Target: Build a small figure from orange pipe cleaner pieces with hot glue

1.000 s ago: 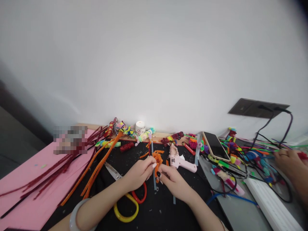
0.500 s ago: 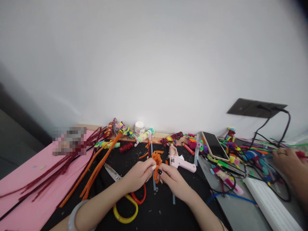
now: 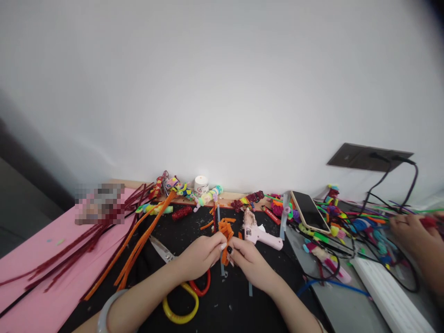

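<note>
Between my hands is a bundle of short orange pipe cleaner pieces (image 3: 225, 230), its lower part partly covered by fingers. My left hand (image 3: 206, 252) pinches the bundle from the left, and my right hand (image 3: 246, 259) grips it from the right, fingertips close together. Scissors (image 3: 180, 305) with a yellow and a red handle lie partly under my left forearm. A pale pink glue gun (image 3: 265, 237) rests just beyond my right hand. Loose orange pieces (image 3: 207, 225) are scattered on the black mat (image 3: 222, 310).
Long dark red pipe cleaners (image 3: 86, 245) and orange ones (image 3: 135, 254) lie at left, partly on a pink board (image 3: 31, 277). A phone (image 3: 310, 210), cables and a white power strip (image 3: 391, 296) are at right. Another person's hand (image 3: 409, 231) holds something red there.
My fingers have shifted slightly around the orange bundle, with my left hand a little lower. The other person's hand at right has moved slightly left.
</note>
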The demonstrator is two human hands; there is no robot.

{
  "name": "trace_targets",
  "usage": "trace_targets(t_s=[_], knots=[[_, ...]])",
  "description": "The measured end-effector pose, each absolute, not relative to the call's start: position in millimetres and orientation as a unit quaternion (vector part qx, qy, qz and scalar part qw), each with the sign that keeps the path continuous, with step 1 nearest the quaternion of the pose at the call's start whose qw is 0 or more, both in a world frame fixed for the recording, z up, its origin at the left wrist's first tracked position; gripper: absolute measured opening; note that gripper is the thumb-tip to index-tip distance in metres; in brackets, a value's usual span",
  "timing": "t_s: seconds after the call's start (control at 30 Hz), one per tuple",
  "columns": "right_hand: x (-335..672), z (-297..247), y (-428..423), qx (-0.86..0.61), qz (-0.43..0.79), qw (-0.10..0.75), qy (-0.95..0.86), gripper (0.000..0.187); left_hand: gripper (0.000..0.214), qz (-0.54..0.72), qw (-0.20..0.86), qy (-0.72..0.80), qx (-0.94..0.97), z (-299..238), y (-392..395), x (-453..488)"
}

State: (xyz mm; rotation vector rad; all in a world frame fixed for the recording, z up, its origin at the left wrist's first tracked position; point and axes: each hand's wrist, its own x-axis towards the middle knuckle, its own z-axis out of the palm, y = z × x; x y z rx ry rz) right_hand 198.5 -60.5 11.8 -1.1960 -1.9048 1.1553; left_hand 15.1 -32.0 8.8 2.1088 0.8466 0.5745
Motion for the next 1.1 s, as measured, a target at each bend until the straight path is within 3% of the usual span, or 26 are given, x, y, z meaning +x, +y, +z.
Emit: trace_targets(t_s=[1.1], knots=[[198.3, 11.0, -59.2, -0.450, 0.441, 0.297, -0.717, 0.020, 0.019, 0.232, 0.375, 0.328, 0.836, 9.4, -31.5, 15.8]])
